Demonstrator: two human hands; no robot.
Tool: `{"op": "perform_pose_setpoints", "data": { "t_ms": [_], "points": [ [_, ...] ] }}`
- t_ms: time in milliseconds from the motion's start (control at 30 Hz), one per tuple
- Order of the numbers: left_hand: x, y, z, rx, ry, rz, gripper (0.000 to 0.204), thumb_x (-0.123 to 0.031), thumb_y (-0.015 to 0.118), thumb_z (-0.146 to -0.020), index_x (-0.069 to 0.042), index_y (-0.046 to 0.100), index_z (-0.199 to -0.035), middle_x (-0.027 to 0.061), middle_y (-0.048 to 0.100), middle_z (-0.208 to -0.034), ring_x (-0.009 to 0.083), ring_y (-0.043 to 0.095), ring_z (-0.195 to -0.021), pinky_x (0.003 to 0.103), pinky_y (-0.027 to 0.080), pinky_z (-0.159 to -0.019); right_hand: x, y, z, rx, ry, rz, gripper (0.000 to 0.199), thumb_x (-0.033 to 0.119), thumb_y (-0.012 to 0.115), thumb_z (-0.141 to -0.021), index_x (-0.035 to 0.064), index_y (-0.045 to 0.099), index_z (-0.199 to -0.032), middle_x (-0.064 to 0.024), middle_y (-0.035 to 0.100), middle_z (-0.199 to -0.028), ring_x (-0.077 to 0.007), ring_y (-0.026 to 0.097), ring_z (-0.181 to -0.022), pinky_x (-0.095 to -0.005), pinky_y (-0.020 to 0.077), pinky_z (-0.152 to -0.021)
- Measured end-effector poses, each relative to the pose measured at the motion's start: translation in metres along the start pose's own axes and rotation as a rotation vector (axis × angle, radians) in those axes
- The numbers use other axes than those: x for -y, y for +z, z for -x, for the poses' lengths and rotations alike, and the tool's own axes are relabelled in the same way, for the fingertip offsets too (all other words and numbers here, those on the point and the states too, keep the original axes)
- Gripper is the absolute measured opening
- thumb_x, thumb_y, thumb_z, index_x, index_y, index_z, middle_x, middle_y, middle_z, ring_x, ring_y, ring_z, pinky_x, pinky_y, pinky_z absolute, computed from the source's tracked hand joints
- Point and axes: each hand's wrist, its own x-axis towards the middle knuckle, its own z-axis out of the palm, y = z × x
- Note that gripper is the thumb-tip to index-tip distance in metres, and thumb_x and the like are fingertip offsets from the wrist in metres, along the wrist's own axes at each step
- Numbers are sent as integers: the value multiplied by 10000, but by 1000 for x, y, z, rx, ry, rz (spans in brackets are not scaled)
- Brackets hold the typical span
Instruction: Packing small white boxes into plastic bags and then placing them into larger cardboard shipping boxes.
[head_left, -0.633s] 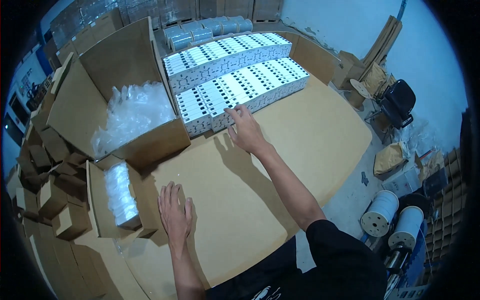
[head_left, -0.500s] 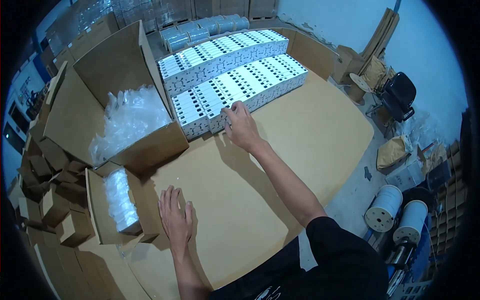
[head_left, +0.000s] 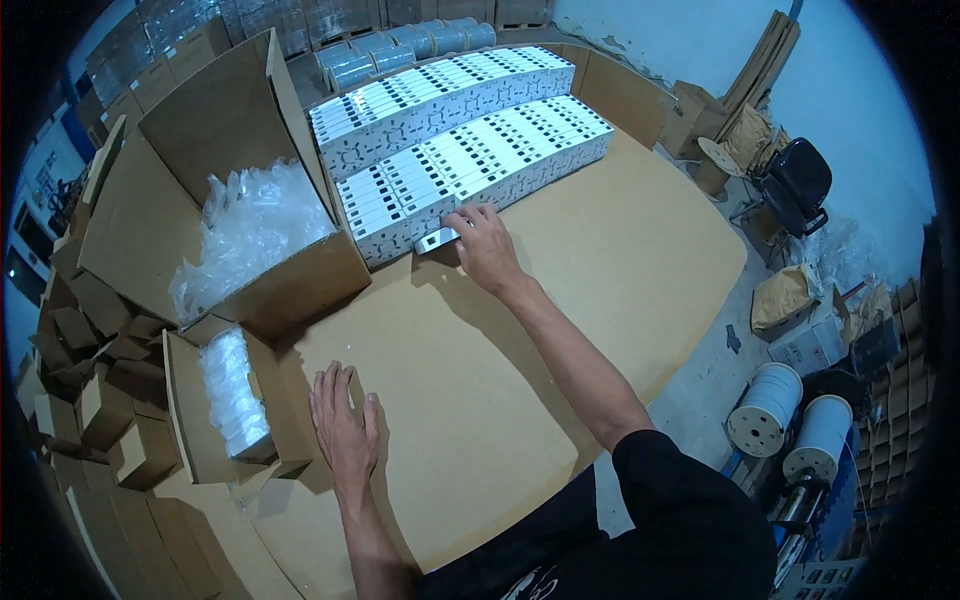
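Pinching one small white carton [head_left: 437, 240] at its near end, my right hand [head_left: 487, 245] draws it from the front row of the stacked white cartons [head_left: 470, 165]. It looks light, stiff and smooth-faced, so a grip across its narrow sides should hold without crushing it. My left hand [head_left: 343, 428] lies spread and flat on the cardboard-covered surface [head_left: 600, 260], beside an open box of plastic bags [head_left: 232, 395].

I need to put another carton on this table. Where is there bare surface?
The widest bare patch of the table runs right of the right hand, from the white boxes to the table's right edge. A smaller patch lies between both hands. Left of the left hand, open cartons crowd it.
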Motion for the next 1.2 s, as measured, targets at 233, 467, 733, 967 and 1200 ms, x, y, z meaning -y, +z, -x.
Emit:
{"op": "perform_pose_setpoints", "data": {
  "t_ms": [233,467,733,967,1200],
  "points": [
    [6,-1,4,-51,28,11,489,-177,652,-942,-43,540,-1398,181,499,-1487,379,382,-1450,517,245,-1234,47,-29,13,69,14,-140,344,-16,694,-821,104,649,-1141,-103,620,-1133,-347,552,-1053,-447,471,-975],
    [8,-6,-1,-134,-75,311,424,-111,647,-951,-10,555,-1352,206,564,-1356,391,505,-1308,464,389,-1134,131,-43,41,308,80,-363,324,0,680,-856,98,650,-1164,-107,624,-1095,-339,593,-1067,-462,502,-912],
    [5,-19,-2,-115,-416,682,331,-285,497,-1083,-24,659,-1206,111,678,-868,163,673,-755,333,527,-707,183,-35,60,433,48,-592,318,-26,702,-861,42,678,-1171,-122,654,-1107,-300,673,-977,-382,564,-740],
    [18,-7,-5,-244,-318,898,342,-304,495,-1091,-37,661,-1227,48,692,-885,110,649,-807,304,518,-709,189,-34,65,365,144,-782,241,-27,657,-893,9,678,-1131,-149,603,-1191,-264,690,-990,-355,621,-766],
    [21,5,-10,-307,-240,928,388,-148,632,-1012,-42,577,-1381,127,710,-1116,132,661,-942,307,549,-863,167,4,79,255,314,-974,133,-49,640,-921,-51,622,-1053,-183,595,-1283,-224,711,-936,-321,606,-764]
  ]
}}
